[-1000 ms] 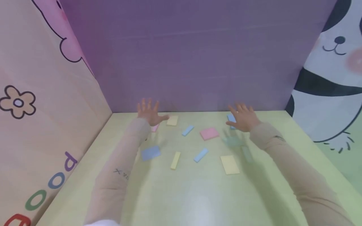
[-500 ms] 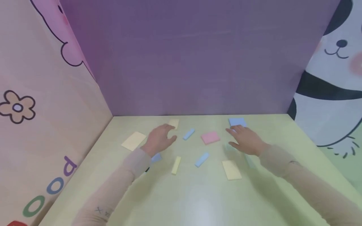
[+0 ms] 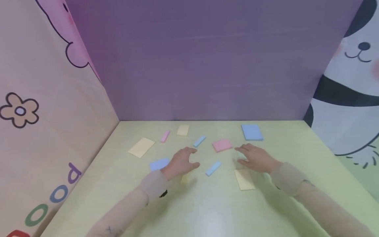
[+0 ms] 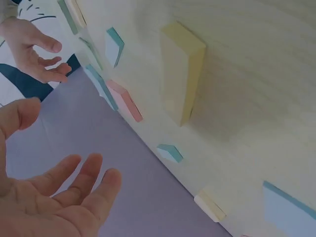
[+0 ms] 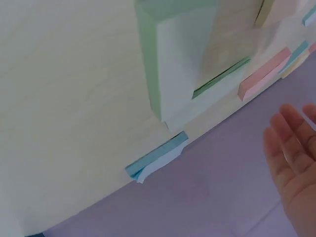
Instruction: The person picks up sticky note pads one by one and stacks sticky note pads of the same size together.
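In the head view, my left hand [image 3: 181, 162] hovers over a narrow yellow sticky-note pad [image 3: 184, 178], partly hiding it. Its fingers are relaxed and bent, with a gap to the thumb and nothing held. A blue pad [image 3: 159, 164] lies left of that wrist, and a narrow blue pad [image 3: 213, 168] to the right of the fingertips. My right hand [image 3: 256, 158], loosely bent and holding nothing, is above green pads, mostly covered there. The right wrist view shows a narrow green pad [image 5: 152, 69] and a wider green one [image 5: 222, 79]. Just nearer lies a yellow pad [image 3: 244, 179].
Farther back on the pale table [image 3: 207, 204] are a pink pad [image 3: 222, 145], a blue pad [image 3: 252, 132], a short blue strip [image 3: 199, 141], a pink strip [image 3: 165, 136] and two yellow pads, one at far left [image 3: 141, 147]. A purple panel [image 3: 207, 65] stands behind.
Both hands have drawn back from the table's far edge, the left also moving right, and their spread fingers have relaxed. The pink strip, left yellow pad and back blue pad are uncovered.
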The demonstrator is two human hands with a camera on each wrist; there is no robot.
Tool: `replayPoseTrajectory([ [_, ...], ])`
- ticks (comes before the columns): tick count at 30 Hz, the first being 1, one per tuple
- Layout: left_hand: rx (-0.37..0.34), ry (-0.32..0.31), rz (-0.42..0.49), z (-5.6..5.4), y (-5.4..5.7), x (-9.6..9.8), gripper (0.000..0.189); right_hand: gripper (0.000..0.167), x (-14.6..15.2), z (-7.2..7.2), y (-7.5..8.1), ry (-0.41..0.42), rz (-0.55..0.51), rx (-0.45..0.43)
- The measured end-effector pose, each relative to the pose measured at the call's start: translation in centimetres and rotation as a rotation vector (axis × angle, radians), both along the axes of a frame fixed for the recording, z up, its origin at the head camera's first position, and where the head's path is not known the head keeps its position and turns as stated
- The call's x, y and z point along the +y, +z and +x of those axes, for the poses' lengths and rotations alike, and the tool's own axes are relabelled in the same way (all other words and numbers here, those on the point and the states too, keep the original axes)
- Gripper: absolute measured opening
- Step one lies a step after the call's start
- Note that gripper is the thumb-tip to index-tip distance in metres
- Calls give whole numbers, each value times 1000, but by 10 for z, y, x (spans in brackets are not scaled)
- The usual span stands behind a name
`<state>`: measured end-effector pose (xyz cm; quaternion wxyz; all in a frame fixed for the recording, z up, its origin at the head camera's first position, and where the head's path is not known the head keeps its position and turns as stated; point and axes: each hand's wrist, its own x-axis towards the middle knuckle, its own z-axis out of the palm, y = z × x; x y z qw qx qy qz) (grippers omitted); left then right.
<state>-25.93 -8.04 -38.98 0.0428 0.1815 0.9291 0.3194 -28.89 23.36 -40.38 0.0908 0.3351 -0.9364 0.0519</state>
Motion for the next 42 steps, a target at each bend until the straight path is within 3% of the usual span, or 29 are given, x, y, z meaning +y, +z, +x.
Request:
replayPoseTrajectory([
  [4,-64,-3,-43,-8,0,10,57,47,0,-8,1,-49,-62,-125],
  [9,-89,-19,-82,-24,4,28,59,45,-1,-30,2,-44,-112,-205],
  [16,-11,-27,-217,-67,7,58,62,49,-9,-65,11,-48,-161,-283],
  [21,-47,16,-253,-89,3,73,62,58,-23,-84,18,-17,-151,-364],
  [26,-131,81,-193,-100,-16,84,71,62,-33,-94,19,-45,-143,-415],
  [29,-129,97,-170,-101,-24,89,70,62,-38,-99,16,-87,-143,-454],
  [35,-70,63,-245,-106,-29,97,67,61,-46,-102,11,-162,-151,-517],
  [42,-112,59,-213,-109,-31,102,55,60,-49,-107,2,-222,-103,-527],
])
